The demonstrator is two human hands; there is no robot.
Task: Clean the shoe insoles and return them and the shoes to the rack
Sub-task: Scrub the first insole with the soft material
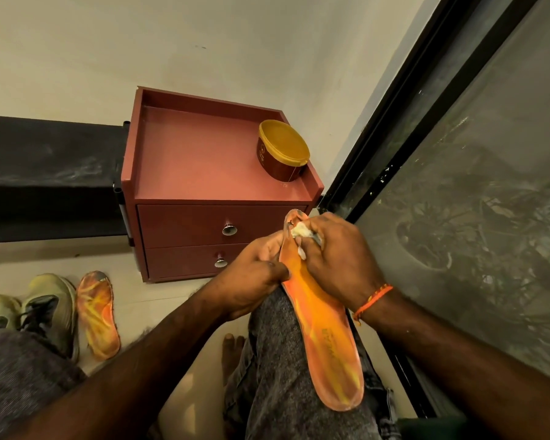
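Observation:
An orange insole [327,338] lies lengthwise along my right thigh, toe end pointing away from me. My left hand [251,277] grips its left edge near the toe. My right hand [337,258] holds a small white wad of cloth [302,231] and presses it onto the toe end of the insole. A second orange insole [97,314] lies on the floor at the left. Beside it stands a pair of pale yellow-green shoes [42,309]. A black shoe rack [45,176] runs along the wall at the left.
A reddish-brown two-drawer cabinet [204,173] stands in front of me against the wall. On its top right sits a round tub with a yellow lid [283,150]. A dark-framed glass door [458,185] fills the right side. My bare foot [232,347] rests on the floor tiles.

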